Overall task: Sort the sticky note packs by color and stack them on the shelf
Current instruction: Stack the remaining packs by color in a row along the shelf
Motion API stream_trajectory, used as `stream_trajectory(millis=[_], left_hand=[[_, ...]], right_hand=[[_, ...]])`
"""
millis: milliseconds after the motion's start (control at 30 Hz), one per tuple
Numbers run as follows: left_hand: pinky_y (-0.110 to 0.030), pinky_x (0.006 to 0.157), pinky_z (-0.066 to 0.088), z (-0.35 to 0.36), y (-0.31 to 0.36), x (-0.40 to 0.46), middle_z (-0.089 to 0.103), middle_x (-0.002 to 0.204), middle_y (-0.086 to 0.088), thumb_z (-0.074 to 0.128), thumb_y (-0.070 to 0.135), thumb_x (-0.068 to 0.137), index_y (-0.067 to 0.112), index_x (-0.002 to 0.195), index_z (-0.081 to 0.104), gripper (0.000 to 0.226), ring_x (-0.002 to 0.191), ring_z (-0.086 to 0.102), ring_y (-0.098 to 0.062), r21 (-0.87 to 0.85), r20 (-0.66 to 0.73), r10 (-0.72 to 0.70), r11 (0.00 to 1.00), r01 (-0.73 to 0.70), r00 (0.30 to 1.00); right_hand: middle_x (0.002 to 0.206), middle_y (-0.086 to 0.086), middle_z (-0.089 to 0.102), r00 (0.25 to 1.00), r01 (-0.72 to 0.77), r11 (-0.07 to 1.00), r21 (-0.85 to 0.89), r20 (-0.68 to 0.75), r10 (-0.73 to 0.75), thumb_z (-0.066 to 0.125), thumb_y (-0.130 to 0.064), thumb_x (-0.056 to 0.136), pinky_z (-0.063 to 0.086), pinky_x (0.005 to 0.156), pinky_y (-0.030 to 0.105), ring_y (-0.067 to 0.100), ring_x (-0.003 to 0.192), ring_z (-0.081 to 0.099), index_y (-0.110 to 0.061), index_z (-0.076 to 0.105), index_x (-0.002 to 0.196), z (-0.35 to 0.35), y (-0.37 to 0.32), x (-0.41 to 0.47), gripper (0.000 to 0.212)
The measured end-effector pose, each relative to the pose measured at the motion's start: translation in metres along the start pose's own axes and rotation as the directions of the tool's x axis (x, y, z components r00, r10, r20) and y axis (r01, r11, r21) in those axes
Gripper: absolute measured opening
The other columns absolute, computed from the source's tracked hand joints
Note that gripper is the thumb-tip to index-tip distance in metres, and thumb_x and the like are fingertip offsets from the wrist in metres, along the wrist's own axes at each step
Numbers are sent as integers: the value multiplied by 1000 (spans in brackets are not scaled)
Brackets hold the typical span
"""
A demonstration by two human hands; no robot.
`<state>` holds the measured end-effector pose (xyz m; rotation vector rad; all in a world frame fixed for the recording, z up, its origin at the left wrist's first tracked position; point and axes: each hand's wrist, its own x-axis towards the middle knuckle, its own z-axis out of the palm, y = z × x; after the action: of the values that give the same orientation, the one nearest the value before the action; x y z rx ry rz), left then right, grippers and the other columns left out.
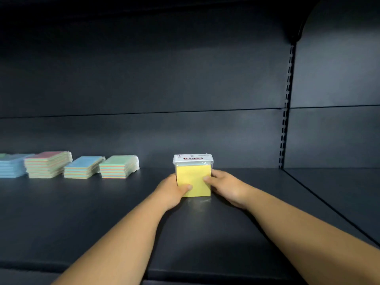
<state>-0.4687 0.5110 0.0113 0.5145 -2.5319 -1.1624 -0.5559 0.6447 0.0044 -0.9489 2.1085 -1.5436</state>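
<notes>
A yellow sticky note pack in clear wrap with a white label strip lies on the dark shelf, near the middle. My left hand grips its left side with the thumb on top. My right hand holds its right side, thumb also on top. To the left stand several stacks of packs: a green-topped stack, a blue-topped stack, a pink-topped stack and a blue stack at the frame's edge.
The shelf's dark back panel rises behind the packs. A slotted upright separates this bay from another shelf bay on the right. The shelf's front edge runs along the bottom.
</notes>
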Motion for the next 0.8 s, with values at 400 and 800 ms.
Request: stream_trajectory(millis=[400,800], left_hand=[[-27,81,42,-46,6,23,57,102,-4,61,16,87,9,102,53,19,94,54,-19,-167,-58,-71,984,60,996],[-21,59,40,-116,-19,82,55,75,-6,53,21,91,8,81,51,16,65,54,-19,2,298,-370,922,387,880]], right_hand=[[90,13,60,990,-98,994,43,-98,102,43,-15,99,51,65,20,15,70,54,-3,59,96,19,-49,24,20],[64,12,60,830,-558,830,24,4,558,48,-20,96,48,32,24,21,33,60,4,52,94,55,-87,99,24]])
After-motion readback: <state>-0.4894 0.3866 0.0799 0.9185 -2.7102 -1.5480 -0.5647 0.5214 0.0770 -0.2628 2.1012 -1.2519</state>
